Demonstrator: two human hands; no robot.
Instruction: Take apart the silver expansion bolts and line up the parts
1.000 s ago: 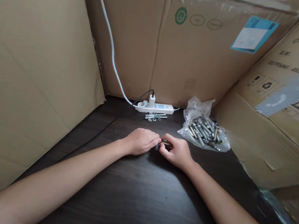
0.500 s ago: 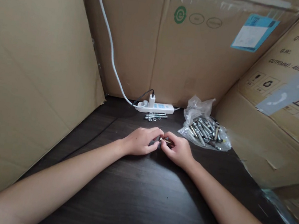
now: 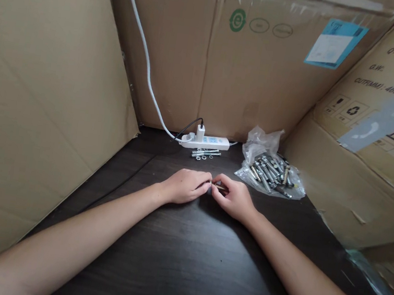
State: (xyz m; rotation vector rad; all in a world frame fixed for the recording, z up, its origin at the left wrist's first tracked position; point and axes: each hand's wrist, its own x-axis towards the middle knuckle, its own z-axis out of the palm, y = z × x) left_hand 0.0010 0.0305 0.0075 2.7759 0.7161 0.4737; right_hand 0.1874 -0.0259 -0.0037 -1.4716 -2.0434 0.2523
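Left hand (image 3: 185, 186) and right hand (image 3: 234, 199) pinch a small, seemingly brownish bolt (image 3: 218, 186)

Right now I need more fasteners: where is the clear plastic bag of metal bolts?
In the head view, the clear plastic bag of metal bolts lies on the dark table, right of the white power strip.

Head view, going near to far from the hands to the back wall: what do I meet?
Hands, left hand and right hand pinching a small bolt between them → loose bolts and washers → white power strip → cardboard box. The bag of bolts lies off to the right.
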